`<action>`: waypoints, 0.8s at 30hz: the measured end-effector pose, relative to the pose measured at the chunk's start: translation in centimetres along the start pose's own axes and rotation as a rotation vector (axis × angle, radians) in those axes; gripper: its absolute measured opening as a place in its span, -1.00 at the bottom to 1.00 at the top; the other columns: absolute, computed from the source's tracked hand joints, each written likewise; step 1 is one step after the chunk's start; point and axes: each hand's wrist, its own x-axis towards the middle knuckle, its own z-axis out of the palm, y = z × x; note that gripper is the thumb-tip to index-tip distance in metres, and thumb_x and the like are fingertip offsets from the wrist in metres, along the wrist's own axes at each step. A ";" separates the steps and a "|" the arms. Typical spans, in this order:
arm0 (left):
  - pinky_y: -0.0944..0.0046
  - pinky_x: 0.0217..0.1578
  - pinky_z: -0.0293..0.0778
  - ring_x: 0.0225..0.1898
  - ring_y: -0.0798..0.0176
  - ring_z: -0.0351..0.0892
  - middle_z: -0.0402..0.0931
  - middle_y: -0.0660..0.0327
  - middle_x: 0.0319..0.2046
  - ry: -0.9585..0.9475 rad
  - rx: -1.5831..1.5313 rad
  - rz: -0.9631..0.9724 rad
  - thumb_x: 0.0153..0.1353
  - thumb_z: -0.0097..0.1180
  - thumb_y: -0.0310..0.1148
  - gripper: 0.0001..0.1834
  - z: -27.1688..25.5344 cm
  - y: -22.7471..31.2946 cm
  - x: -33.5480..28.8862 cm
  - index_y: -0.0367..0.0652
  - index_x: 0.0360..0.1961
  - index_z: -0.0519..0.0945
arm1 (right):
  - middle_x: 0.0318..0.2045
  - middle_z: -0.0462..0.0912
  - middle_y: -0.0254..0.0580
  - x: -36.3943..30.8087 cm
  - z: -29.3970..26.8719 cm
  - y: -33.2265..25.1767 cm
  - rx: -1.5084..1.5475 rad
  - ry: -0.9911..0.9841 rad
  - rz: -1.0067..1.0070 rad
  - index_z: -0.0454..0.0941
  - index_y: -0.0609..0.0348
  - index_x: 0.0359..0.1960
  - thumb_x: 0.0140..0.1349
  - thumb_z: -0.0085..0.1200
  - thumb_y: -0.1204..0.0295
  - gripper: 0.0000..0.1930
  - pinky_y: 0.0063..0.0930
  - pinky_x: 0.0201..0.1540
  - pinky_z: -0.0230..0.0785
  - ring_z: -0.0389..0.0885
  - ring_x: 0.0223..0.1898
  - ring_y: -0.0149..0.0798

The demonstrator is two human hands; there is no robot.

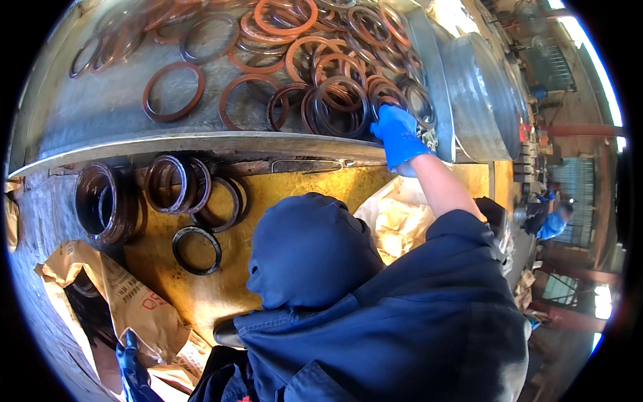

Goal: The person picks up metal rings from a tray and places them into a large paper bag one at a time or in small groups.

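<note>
At the lower left, my left hand [130,362] in a dark blue glove pinches the rim of a brown paper bag [144,305]. The bag's mouth gapes and dark things, hard to make out, lie inside. My right hand is out of sight. Above the bag stands a stack of dark brown rubber rings [127,208]; more rings lean together beside it, and a single black ring [177,253] lies nearer. Across from me, a co-worker's bright blue gloved hand [396,134] reaches into a pile of brown and black rings [325,127] on a metal tray [120,124].
A co-worker's dark cap [311,248] and dark-clothed back [408,321] fill the middle and lower right. Crumpled paper [402,221] lies on the yellow surface [154,258]. The tray has a raised metal edge [221,139]. A large metal drum [479,94] stands at right, with another person [552,224] far off.
</note>
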 end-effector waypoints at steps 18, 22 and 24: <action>0.25 -0.10 0.55 -0.15 0.28 0.61 0.64 0.26 -0.11 0.089 0.085 0.017 0.39 0.36 -0.07 -0.50 0.6 -1.3 0.2 -0.14 0.20 0.62 | -0.24 0.80 -0.09 1.0 -5.6 -1.0 0.837 0.147 -0.191 0.72 0.22 0.04 0.21 0.42 0.09 -0.49 -0.25 -0.07 0.57 0.76 -0.23 -0.20; 0.25 -0.09 0.54 -0.14 0.28 0.60 0.63 0.27 -0.11 0.092 0.114 0.048 0.39 0.36 -0.07 -0.51 -0.3 -2.7 1.4 -0.12 0.20 0.63 | -0.22 0.78 0.18 1.5 -4.1 -8.8 0.445 0.280 -0.261 0.72 0.34 -0.06 0.18 0.24 -0.34 -0.19 -0.07 0.06 0.54 0.75 -0.13 0.18; 0.25 -0.09 0.53 -0.14 0.28 0.59 0.63 0.27 -0.11 0.095 0.132 0.072 0.39 0.37 -0.07 -0.51 -1.1 -3.5 1.8 -0.11 0.20 0.63 | -0.04 0.73 0.32 1.8 -4.3 -11.4 0.398 0.084 -0.168 0.68 0.40 0.05 0.12 0.31 -0.33 -0.12 -0.03 0.13 0.52 0.71 0.05 0.23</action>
